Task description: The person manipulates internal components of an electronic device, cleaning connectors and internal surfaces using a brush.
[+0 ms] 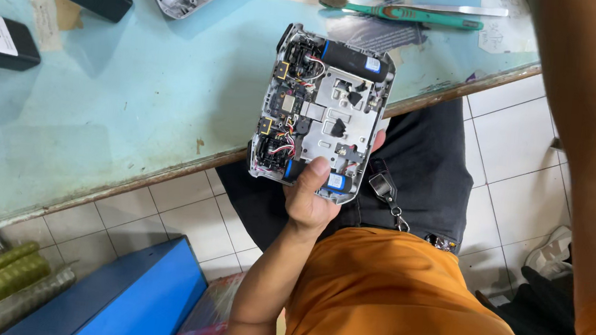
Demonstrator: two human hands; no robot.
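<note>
The opened device (323, 113), its circuit boards and wires bare, is held at the near edge of the pale blue table (137, 101), its far end over the tabletop. The left hand (312, 194) grips its near end, thumb pressed on top and fingers wrapped underneath. The right arm fills the right side of the view; its hand is out of sight.
</note>
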